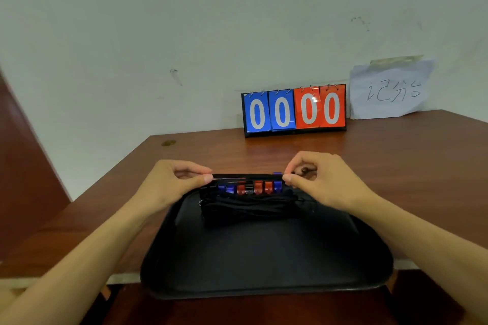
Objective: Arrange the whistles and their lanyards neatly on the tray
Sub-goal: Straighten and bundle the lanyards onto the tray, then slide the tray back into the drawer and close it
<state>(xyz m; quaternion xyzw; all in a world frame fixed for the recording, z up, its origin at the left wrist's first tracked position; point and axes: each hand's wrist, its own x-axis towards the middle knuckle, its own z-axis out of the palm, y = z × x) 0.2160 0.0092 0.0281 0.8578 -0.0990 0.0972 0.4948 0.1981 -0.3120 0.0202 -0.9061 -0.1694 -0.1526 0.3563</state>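
Black tray (264,258) on a brown wooden table (396,155), near edge overhanging the table's front. Row of whistles (249,188) along the tray's far edge: blue, blue, red, a dark one, red, red, blue, left to right, side by side and touching. Bundle of black lanyards (250,208) heaped just near of the row, cords running mostly left to right (individual cords too dark to tell apart). Left hand (169,182) at the left end of the row, thumb and forefinger pinched together on a black lanyard (245,176) stretched taut above the whistles. Right hand (322,182) at the right end, pinching the same cord, a blue whistle (276,173) just beside its fingertips. Far back against the wall, a flip scoreboard (294,111) reading 00 in blue and 00 in red; to its right, a paper sheet (390,90) with handwritten characters.
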